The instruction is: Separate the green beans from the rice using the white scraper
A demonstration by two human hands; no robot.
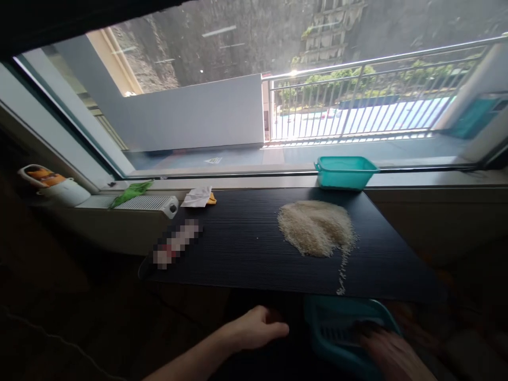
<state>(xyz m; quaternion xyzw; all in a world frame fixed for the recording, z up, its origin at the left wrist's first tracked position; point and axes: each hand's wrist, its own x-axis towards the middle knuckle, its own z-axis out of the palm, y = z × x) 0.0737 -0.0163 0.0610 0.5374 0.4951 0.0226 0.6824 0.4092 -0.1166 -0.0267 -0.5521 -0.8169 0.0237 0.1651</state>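
Note:
My left hand (260, 329) hangs in front of the table's near edge, over a dark area. Its thumb stands apart from loosely bent fingers, with nothing visible between them. My right hand (391, 346) reaches into a teal plastic basket (325, 346) below the table edge. Deep shadow covers its fingertips, so whether they hold anything does not show. On the black table (238, 248) lies a pile of white rice (315, 227). A thin trail of grains runs from it toward the near edge, above the basket.
A second teal basin (344, 174) stands by the window behind the rice. White paper (197, 197) lies at the table's back left, near a pixelated item (177, 246). Further left are a white radiator (146, 203), something green (130, 193) and a white pot (69, 191).

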